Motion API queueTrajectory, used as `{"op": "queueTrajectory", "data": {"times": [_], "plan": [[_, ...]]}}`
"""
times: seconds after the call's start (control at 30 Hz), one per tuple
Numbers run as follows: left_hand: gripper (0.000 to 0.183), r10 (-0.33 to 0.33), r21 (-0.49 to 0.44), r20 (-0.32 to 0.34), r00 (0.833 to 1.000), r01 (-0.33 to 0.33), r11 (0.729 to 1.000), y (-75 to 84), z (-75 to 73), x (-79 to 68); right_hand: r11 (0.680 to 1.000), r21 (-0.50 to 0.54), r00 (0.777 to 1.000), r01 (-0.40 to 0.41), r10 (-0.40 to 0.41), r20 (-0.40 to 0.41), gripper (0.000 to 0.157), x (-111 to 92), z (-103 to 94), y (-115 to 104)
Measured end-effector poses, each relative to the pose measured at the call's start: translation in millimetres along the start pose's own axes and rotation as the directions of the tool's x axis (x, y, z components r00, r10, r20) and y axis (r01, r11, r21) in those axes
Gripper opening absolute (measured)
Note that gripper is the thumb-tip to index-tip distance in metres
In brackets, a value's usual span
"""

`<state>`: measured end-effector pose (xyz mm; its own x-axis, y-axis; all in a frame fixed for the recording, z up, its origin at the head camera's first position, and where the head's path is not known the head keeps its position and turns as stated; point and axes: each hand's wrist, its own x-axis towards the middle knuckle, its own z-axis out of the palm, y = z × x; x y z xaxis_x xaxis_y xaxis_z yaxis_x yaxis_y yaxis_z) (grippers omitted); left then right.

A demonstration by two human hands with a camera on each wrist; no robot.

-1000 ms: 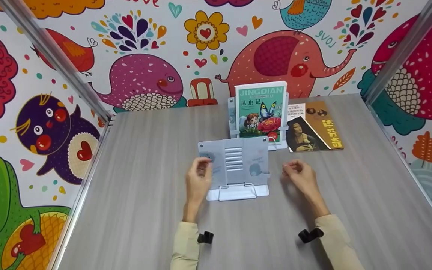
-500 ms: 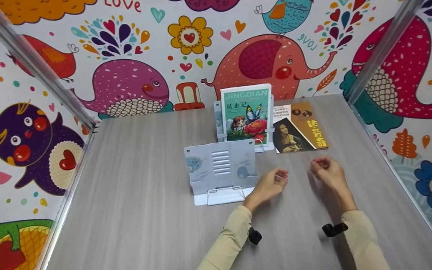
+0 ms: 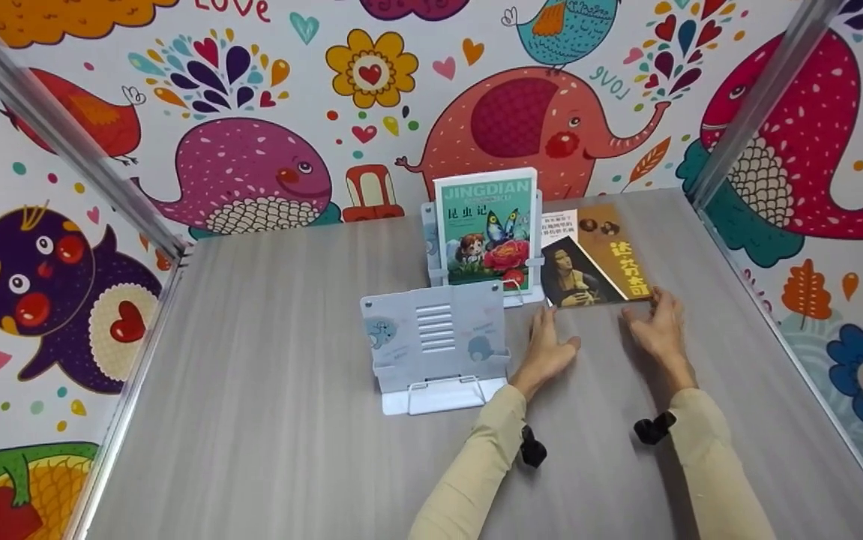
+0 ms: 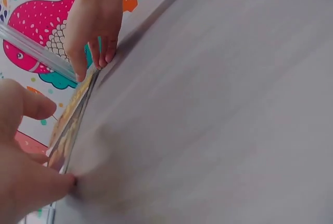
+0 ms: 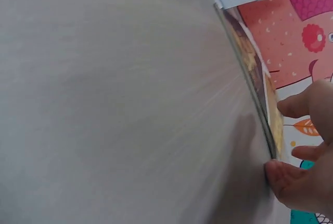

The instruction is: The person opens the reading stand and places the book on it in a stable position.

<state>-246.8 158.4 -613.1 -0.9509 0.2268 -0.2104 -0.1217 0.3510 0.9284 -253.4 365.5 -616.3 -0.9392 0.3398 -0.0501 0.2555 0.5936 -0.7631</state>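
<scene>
A brown book (image 3: 630,255) with a painted portrait on its cover lies flat at the back right of the table. Fingers of my left hand (image 3: 547,356) reach its near left corner, thumb spread away from them. My right hand (image 3: 660,330) is at the near right corner, its fingertips by the book's edge in the right wrist view. Neither hand grips the book; exact contact is hard to tell. Left of my left hand stands a pale book stand (image 3: 438,330) with a wire holder at its foot and no book on it.
Behind that stand, a second stand (image 3: 430,232) props up a green children's book (image 3: 483,240), close beside the flat book's left side. Patterned wall panels (image 3: 259,180) with metal posts (image 3: 746,112) border the wooden table (image 3: 274,360) at the back and sides.
My left hand has left the front stand's left side and crossed right to the flat book. My right hand has moved right and forward to its corner. The head view has shifted slightly.
</scene>
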Motion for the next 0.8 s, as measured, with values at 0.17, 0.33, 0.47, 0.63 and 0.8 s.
{"op": "queueTrajectory", "data": {"times": [0.17,0.33,0.47,0.63,0.8], "plan": [[0.075,0.015,-0.044,-0.013,1.000,-0.016,0.999,-1.9,3.0,5.8,0.999,-0.053,0.998,-0.013,0.016,0.060,0.083,0.2,-0.1,1.5],[0.080,-0.001,-0.056,0.022,1.000,0.002,0.998,-4.0,-0.8,8.5,1.000,-0.005,0.989,0.015,-0.015,0.150,0.080,-1.9,-1.0,0.0],[0.083,-0.056,-0.077,0.036,0.998,0.059,0.995,-3.8,-4.5,9.9,1.000,0.026,0.986,-0.018,0.013,0.168,0.078,-4.6,-1.7,-1.4],[0.074,-0.039,-0.162,-0.029,0.999,0.033,0.986,-2.1,-7.7,11.2,0.998,0.032,0.993,-0.063,0.059,0.101,0.073,-6.4,-6.7,-4.0],[0.053,-0.007,-0.106,-0.130,0.991,-0.007,0.994,2.2,-10.1,9.8,0.988,-0.004,0.988,-0.153,0.153,-0.011,0.061,-9.1,-18.2,-1.4]]}}
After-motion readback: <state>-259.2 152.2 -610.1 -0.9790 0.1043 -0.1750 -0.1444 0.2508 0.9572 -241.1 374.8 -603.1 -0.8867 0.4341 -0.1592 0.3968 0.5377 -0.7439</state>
